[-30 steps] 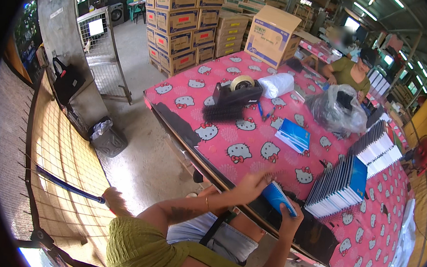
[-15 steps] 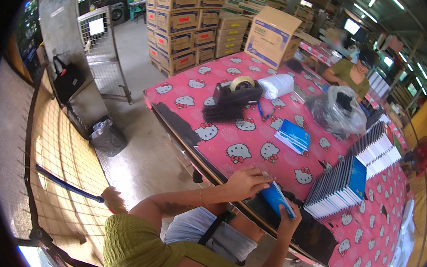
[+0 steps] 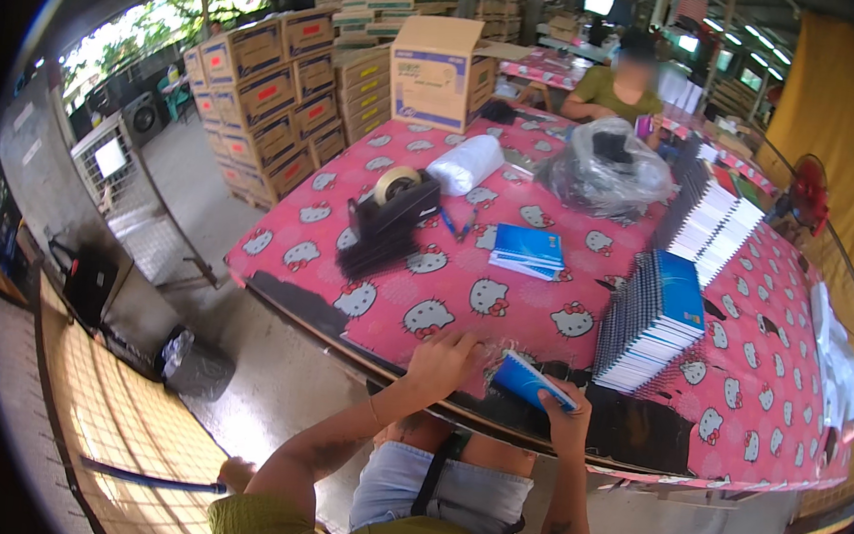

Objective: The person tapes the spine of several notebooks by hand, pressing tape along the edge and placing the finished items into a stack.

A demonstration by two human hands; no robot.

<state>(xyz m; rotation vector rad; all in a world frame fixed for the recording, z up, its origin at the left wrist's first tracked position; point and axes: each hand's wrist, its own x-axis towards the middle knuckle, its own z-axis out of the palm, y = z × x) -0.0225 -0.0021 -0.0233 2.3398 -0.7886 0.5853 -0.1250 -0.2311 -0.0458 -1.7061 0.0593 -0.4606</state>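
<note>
My right hand (image 3: 568,419) grips a small blue spiral notebook (image 3: 530,380) by its near right end, thumb on the cover. The notebook is tilted over the table's dark front edge. To its left, my left hand (image 3: 444,365) is closed, fingertips bent together just above the table and apart from the notebook. Thin blurred strands lie between that hand and the notebook; whether the fingers hold any is unclear. A tall stack of blue spiral notebooks (image 3: 654,320) stands right of my right hand. Farther back lies a small pile of blue notebooks (image 3: 529,249).
Left on the pink table (image 3: 482,327) are a tape dispenser (image 3: 397,199), a bundle of black spirals (image 3: 376,253), pens (image 3: 458,225) and a white roll (image 3: 465,165). Behind are a plastic bag (image 3: 605,171), an open carton (image 3: 432,77) and a co-worker (image 3: 617,86). More notebooks (image 3: 712,214) stand right.
My left hand has drawn away leftward from the notebook's spiral edge. My right hand still holds the notebook. The view has turned, so the whole table sits differently in the picture.
</note>
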